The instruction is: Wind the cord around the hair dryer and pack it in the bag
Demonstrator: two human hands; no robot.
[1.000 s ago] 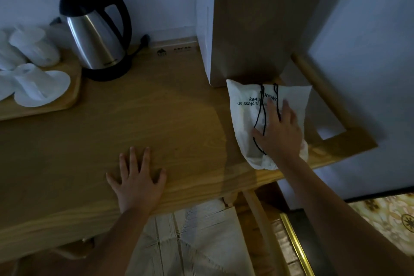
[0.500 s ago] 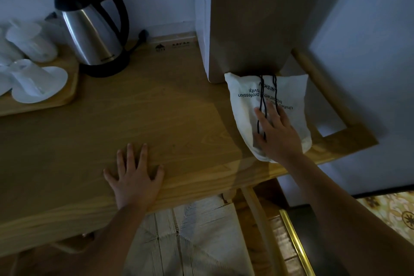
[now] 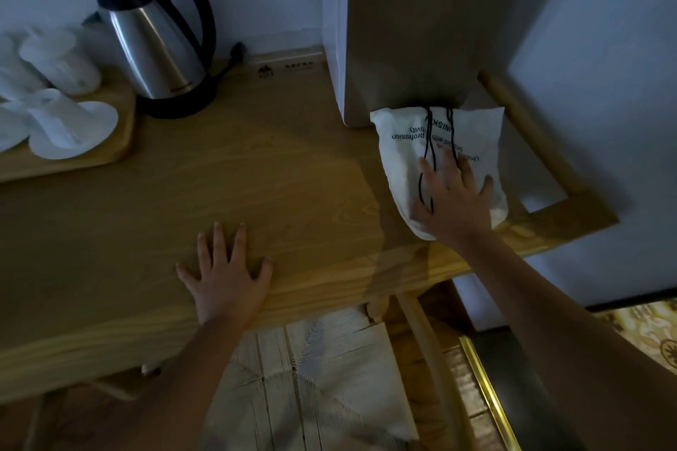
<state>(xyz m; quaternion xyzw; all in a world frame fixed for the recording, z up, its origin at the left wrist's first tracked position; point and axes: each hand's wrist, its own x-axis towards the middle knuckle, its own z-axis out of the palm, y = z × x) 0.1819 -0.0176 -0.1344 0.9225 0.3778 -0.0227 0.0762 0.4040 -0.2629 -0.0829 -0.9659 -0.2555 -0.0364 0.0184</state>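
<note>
A white drawstring bag [image 3: 472, 137] with dark printed text and black cords lies bulging on the right end of the wooden table [image 3: 278, 172], pushed against a tall panel. My right hand [image 3: 452, 199] rests flat on the bag's near half, fingers spread, pressing rather than gripping. My left hand [image 3: 225, 275] lies palm down on the table near its front edge, fingers apart, holding nothing. The hair dryer and its cord are not visible; the bag's contents are hidden.
A steel kettle [image 3: 157, 44] with a black handle stands at the back left on its base. Left of it, a wooden tray [image 3: 110, 154] carries white cups and saucers. A tall panel [image 3: 421, 22] rises behind the bag. A woven seat [image 3: 311, 377] sits below the table edge.
My right hand has slid slightly down the bag toward me and spread flatter. The bag has barely shifted. My left hand has stayed flat in place.
</note>
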